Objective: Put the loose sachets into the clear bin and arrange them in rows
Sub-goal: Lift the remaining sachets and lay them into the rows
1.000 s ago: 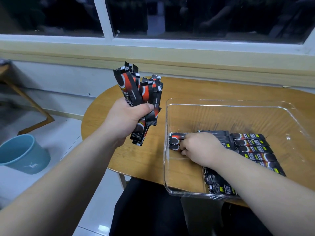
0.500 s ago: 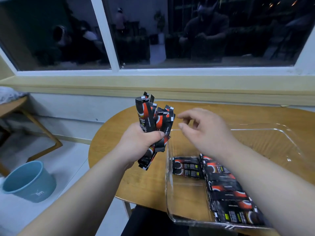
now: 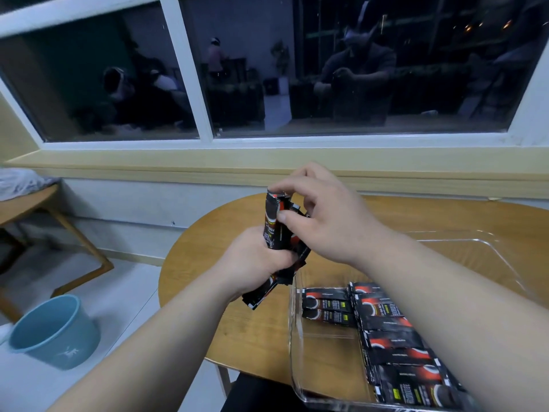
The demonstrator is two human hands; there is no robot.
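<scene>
My left hand (image 3: 256, 261) grips a bundle of black-and-red sachets (image 3: 274, 226), held upright just left of the clear bin (image 3: 295, 337). My right hand (image 3: 322, 217) reaches over the bundle's top, its thumb and fingertips pinching the upper end of one sachet. Inside the bin, two sachets (image 3: 326, 307) lie side by side at the near left. A row of several sachets (image 3: 395, 337) runs beside them toward the front wall, partly hidden by my right forearm.
The bin stands on a round wooden table (image 3: 208, 263) below a window sill. A blue bucket (image 3: 52, 330) sits on the floor at the left. Another wooden table (image 3: 26, 200) stands at the far left.
My right hand left the bin, rose to the bundle and now pinches a sachet's top. The camera tilted upward, so the bin sits lower in view.
</scene>
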